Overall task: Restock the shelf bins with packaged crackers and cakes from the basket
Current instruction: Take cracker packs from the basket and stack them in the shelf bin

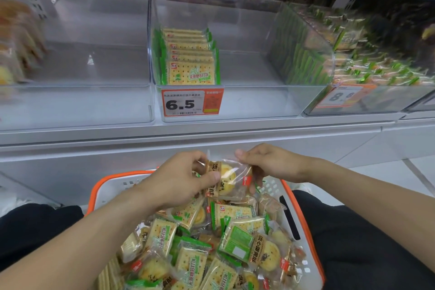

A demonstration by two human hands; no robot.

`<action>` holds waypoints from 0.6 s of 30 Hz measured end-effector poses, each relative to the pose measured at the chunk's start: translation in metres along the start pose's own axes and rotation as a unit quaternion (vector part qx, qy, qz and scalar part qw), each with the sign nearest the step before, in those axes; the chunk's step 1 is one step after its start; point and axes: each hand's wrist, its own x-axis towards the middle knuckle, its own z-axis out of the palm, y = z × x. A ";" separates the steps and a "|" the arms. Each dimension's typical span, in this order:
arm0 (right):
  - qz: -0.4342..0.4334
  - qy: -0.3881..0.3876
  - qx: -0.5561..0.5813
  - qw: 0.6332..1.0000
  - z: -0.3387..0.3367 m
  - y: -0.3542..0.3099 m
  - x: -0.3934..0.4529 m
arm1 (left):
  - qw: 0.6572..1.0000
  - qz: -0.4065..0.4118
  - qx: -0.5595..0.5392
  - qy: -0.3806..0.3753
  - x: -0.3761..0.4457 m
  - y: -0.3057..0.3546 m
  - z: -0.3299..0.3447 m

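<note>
A white basket with an orange rim (303, 214) sits low in front of me, heaped with green-edged cracker packs (190, 263) and clear-wrapped round cakes (269, 255). Above its far end, both hands hold one clear cake packet (229, 178). My left hand (181, 179) pinches its left side with thumb and fingers. My right hand (266, 162) pinches its upper right corner. On the shelf above, the middle clear bin (259, 101) holds a row of upright cracker packs (190, 61) at its left side.
The left clear bin (77, 103) has blurred cake packs (14, 45) at its far left. A right bin (353, 101) is filled with green-edged packs. Price tags 6.5 (191, 102) and 8.x (343, 95) hang on the bin fronts. My dark-clothed legs flank the basket.
</note>
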 end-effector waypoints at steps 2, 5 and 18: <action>0.000 0.009 0.042 0.999 -0.008 -0.003 -0.004 | 0.995 -0.015 -0.101 0.003 -0.002 0.001 -0.003; -0.047 -0.012 0.066 0.997 -0.023 -0.002 -0.010 | 0.965 -0.041 -0.259 -0.010 -0.008 0.006 -0.005; -0.157 0.074 0.110 0.979 -0.015 -0.022 -0.022 | 0.990 0.036 -0.038 -0.130 -0.017 0.005 -0.004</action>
